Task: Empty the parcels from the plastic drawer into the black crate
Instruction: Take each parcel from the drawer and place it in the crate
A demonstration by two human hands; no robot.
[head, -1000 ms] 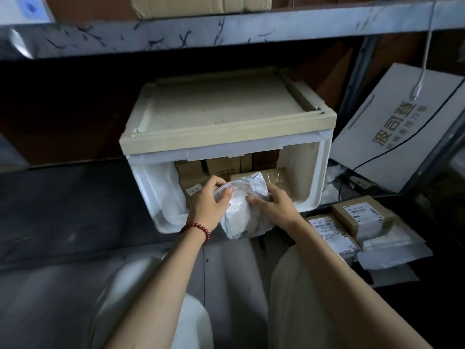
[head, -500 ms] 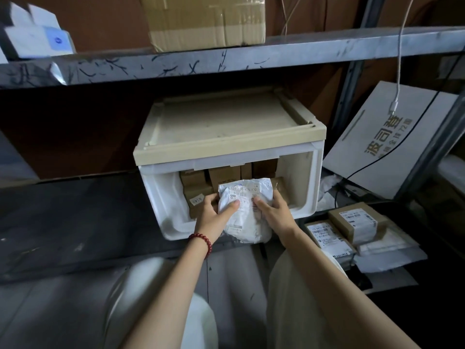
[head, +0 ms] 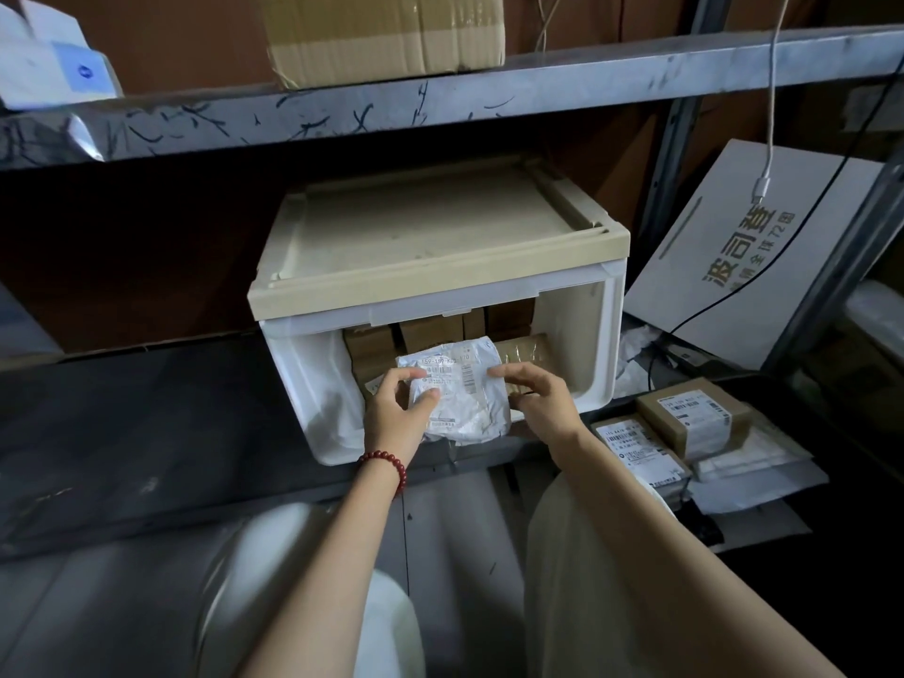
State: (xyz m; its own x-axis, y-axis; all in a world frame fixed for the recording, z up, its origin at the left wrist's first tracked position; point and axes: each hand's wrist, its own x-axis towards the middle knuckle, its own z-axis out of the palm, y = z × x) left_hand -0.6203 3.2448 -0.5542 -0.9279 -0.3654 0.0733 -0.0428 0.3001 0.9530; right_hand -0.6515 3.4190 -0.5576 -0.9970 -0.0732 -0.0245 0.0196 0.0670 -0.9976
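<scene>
Left hand (head: 396,413) and right hand (head: 538,403) pinch the bag's (head: 460,384) two sides at the drawer's (head: 592,345) mouth. A parcel pile (head: 685,423) lies right of the drawer, nearer the right hand. Boxes (head: 425,335) stand deeper inside.

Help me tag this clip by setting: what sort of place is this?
Probably a parcel storeroom or small warehouse: metal shelving, a plastic drawer holding small boxes, and labelled parcels piled beside it.
</scene>
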